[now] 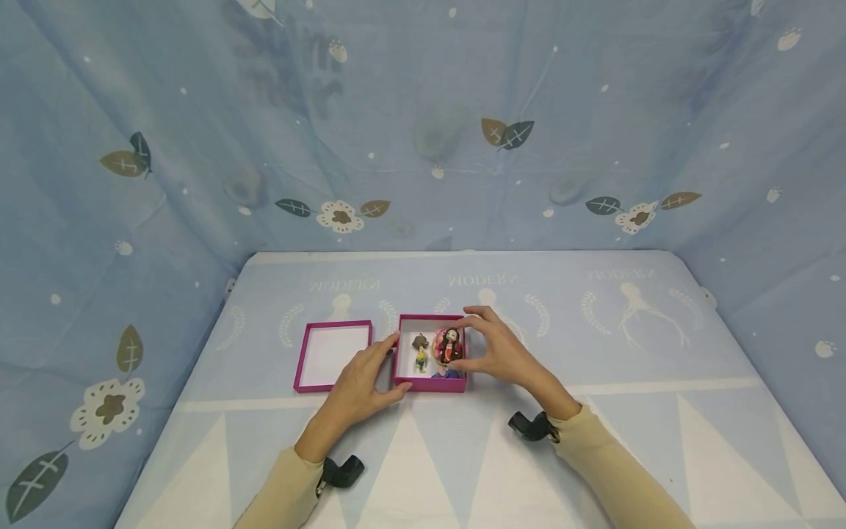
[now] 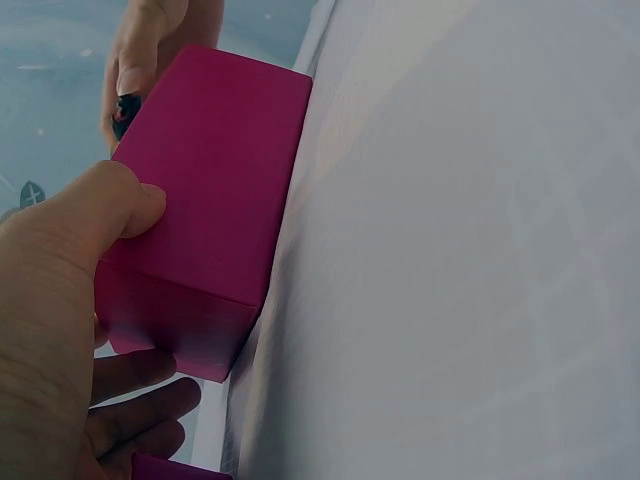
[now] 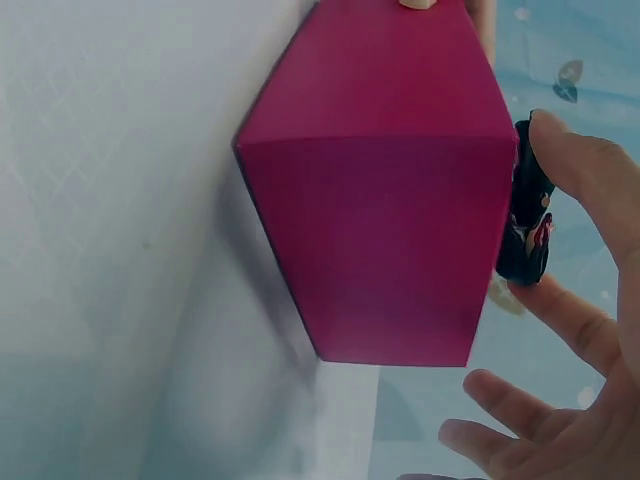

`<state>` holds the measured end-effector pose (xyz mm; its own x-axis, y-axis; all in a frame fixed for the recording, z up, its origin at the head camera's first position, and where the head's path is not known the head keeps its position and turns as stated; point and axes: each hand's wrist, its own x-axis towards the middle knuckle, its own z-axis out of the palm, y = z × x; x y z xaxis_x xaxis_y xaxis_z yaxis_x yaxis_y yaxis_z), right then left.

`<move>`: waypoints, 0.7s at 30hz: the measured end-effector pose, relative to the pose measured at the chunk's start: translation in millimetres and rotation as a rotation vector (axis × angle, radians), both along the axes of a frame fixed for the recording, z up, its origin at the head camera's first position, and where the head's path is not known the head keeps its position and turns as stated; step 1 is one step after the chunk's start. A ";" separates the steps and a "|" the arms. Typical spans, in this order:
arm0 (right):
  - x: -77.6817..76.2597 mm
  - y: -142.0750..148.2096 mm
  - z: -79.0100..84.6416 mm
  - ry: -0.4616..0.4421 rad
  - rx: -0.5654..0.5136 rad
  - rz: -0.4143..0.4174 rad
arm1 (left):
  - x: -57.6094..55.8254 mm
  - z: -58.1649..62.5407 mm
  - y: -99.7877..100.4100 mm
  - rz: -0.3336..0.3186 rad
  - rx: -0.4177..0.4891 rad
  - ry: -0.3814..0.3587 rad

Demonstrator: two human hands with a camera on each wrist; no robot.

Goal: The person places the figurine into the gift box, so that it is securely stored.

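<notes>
A magenta box with a white inside lies open side up on the table. My left hand grips its left end, the thumb on the near wall and the fingers along the left wall. Between thumb and index finger, my right hand pinches a dark-haired figurine in red and black at the box's right side. The right wrist view has this dark figurine above the rim. Inside the box, a small yellow-green figurine with a brown top lies left of it, and something purple-blue shows at the near right corner.
Just left of the box lies a matching magenta lid, white inside up, close to the left hand. A patterned cloth covers the table. Blue printed curtains stand behind and at both sides.
</notes>
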<state>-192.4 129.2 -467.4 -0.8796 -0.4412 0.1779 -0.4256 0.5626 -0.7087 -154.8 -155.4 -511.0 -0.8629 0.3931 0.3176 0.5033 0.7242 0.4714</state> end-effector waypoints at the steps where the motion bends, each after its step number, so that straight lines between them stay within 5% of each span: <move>1: -0.1 -1.1 -1.1 -0.002 -0.007 0.006 | 0.0 0.6 0.0 -0.001 -0.001 0.002; 21: 0.3 -20.5 -8.6 0.000 -0.019 0.062 | 0.1 -1.1 -0.3 -0.002 0.004 0.012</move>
